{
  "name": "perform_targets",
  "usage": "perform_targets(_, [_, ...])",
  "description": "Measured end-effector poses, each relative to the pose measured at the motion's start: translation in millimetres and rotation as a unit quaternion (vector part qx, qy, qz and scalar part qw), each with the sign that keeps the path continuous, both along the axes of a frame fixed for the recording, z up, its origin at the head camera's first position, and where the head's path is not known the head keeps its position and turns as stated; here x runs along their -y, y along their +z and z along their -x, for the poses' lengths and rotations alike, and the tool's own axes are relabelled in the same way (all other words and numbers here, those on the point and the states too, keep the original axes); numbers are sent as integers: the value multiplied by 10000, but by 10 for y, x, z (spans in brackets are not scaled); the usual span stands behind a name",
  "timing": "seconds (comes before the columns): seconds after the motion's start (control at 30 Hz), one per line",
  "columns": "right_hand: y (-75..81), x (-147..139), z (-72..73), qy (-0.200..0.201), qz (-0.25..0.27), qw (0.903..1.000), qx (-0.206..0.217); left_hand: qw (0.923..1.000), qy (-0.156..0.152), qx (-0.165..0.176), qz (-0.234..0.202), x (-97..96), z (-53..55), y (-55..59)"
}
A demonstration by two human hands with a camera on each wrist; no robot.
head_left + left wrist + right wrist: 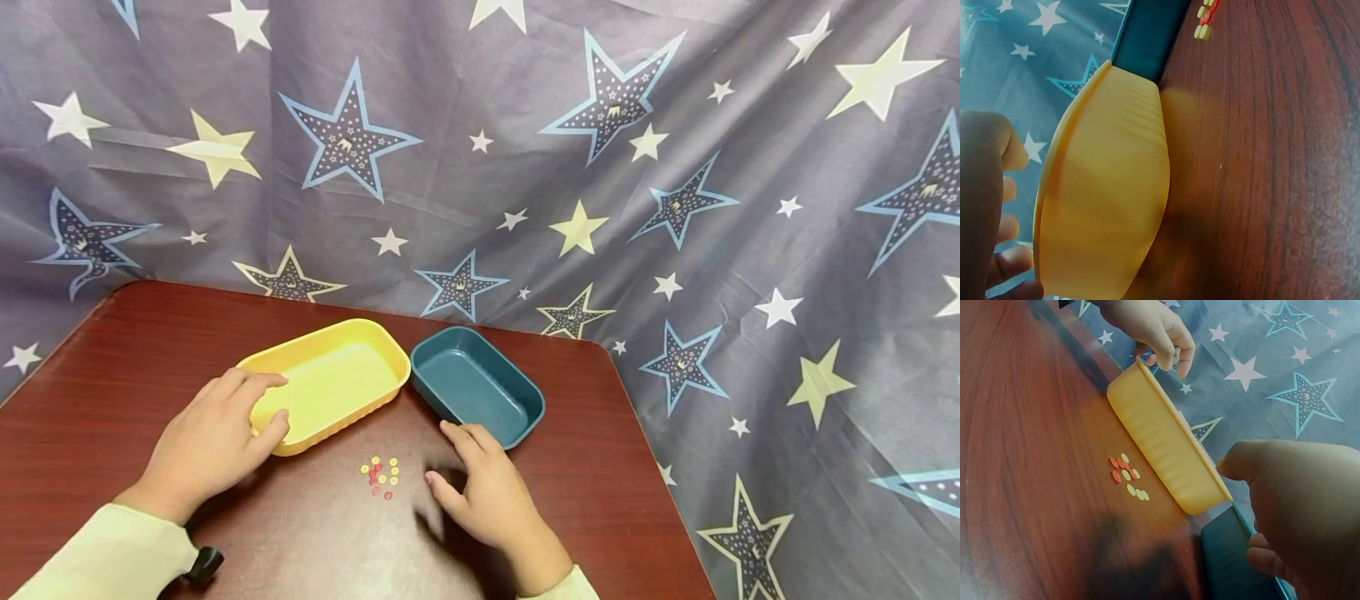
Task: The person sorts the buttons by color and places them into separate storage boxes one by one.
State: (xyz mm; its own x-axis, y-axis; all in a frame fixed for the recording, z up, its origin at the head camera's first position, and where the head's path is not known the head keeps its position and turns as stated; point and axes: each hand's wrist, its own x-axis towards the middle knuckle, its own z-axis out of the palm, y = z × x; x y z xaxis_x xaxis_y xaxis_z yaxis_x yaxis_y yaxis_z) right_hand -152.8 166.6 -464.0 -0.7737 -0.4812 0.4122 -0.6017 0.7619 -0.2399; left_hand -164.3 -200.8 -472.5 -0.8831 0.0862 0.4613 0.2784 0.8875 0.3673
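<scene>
Grey fabric backdrop (465, 175), softly creased, printed w/ blue, yellow & white stars, hangs behind a reddish-brown wood-grain surface (300, 533) w/ a slight sheen. From where I stand: 2 trays, smooth, plastic-looking, rounded-oblong, mid-frame. Yellow tray (337, 379), ribbed outer wall, sits L of centre; dark teal tray (476, 387) just beside it to the R, can't tell if they touch. Smooth floor shows inside both.

Lower centre, out on the surface in front of the trays, a loose cluster of small flat discs: 6 yellow discs (394, 471), plus approx 5 red discs (377, 491); reds overlap, so exact no. unclear.

L hand (217, 442) is at the yellow tray's L end, fingers over the rim; grip loose, thumb & fingers apart. R hand (491, 492) is by the teal tray's near edge, R of the discs; grip also apart, fingers relaxed.
</scene>
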Motion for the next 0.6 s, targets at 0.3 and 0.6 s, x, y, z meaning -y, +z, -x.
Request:
perform_targets(0.3, [-48,21,5,50,257,9995,160,9990,85,-116,-423,35,-7,0])
perform_targets(0.6, [-75,53,5,35,215,9995,233,9978,223,-79,-619,89,-14,-44])
